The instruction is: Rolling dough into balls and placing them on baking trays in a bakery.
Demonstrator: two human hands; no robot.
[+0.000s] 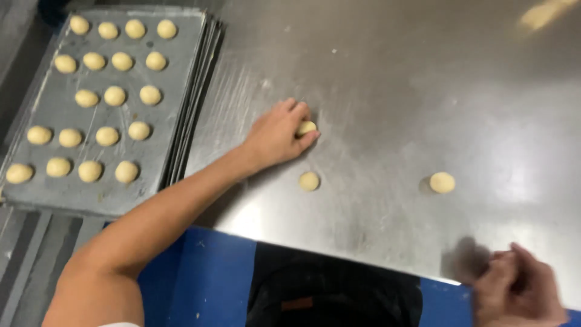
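Note:
My left hand (275,134) reaches out over the steel table (393,91) and has its fingers closed around a small pale dough ball (306,128) that rests on the surface. A second dough ball (309,180) lies just below that hand, and a third dough ball (442,182) lies further right. My right hand (519,289) is at the near right edge, blurred, with its fingers curled; whether it holds anything is hidden.
A stack of grey baking trays (175,109) sits at the left, the top one carrying several dough balls (115,95) in rows. A blue and black apron (206,278) fills the bottom of the view.

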